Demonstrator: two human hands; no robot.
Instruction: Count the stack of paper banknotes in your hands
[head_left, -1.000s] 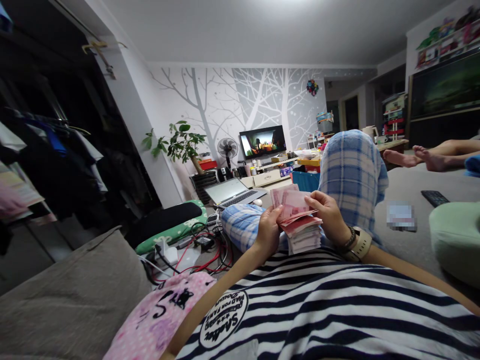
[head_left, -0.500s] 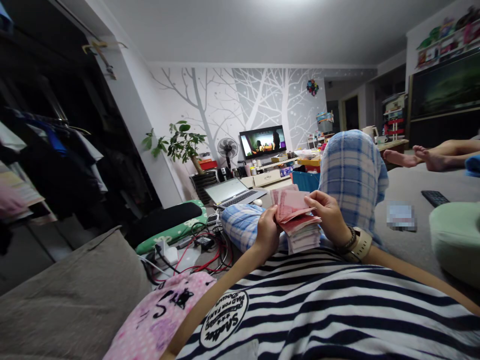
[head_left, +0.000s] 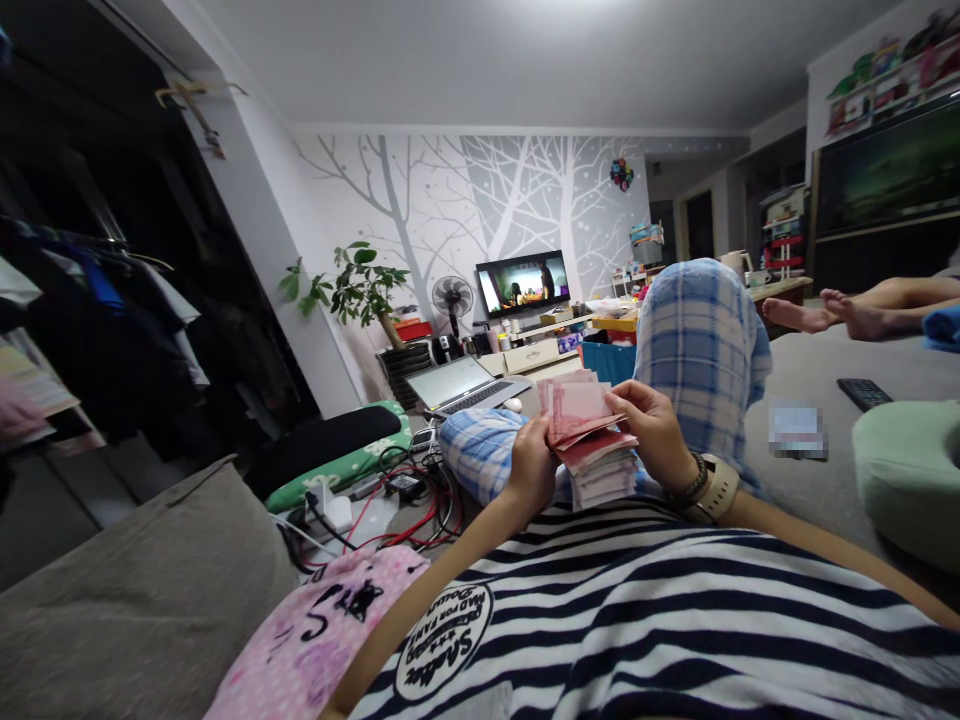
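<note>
A thick stack of red banknotes [head_left: 596,452] is held in front of my striped shirt, above my lap. My left hand [head_left: 534,462] is closed round the stack's left side, its thumb pressing on the top notes. At the upper right edge, my right hand [head_left: 651,425] pinches a note between thumb and fingers. The upper notes fan up and away from the rest, while the lower part of the stack shows pale edges towards me. A watch with a light strap [head_left: 718,490] and a dark bracelet sit on my right wrist.
A laptop [head_left: 469,385] stands open beyond my left knee. Red and black cables [head_left: 427,510] lie tangled on my left beside a pink cloth [head_left: 330,630]. To my right are a remote [head_left: 864,393], a blurred-out card, a green cushion [head_left: 907,475] and another person's bare feet [head_left: 832,312].
The view has shifted very slightly. More note edges stand fanned at the top of the stack, and my right fingers have moved a little at its corner. Both hands keep their hold.
</note>
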